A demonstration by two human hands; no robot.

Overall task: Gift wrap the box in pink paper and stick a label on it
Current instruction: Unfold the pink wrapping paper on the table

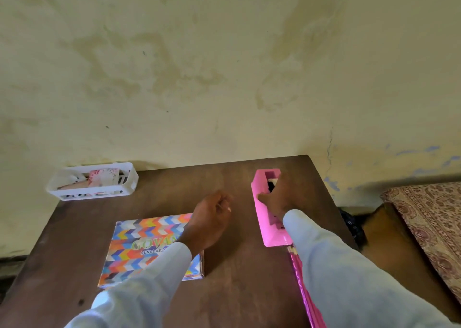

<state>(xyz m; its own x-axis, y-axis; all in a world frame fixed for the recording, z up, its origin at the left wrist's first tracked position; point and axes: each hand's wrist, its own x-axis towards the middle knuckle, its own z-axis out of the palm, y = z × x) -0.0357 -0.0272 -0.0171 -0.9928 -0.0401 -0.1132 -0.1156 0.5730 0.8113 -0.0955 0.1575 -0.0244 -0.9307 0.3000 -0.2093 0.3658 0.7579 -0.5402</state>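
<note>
A box (139, 248) printed with a multicoloured chevron pattern lies flat on the brown table (239, 277), left of centre. My left hand (212, 219) hovers just past the box's far right corner, fingers loosely curled, and I see nothing in it. To the right stands a pink tape dispenser (262, 218). My right hand (277, 195) grips its top, thumb on the left side and fingers over the tape roll. A roll of pink wrapping paper (303, 285) lies along the table's right side, mostly hidden under my right sleeve.
A white slotted plastic basket (93, 184) holding paper items sits at the table's back left corner against the yellow wall. To the right of the table is a bed with a patterned cover (429, 223). A dark object (351, 224) lies between the table and the bed.
</note>
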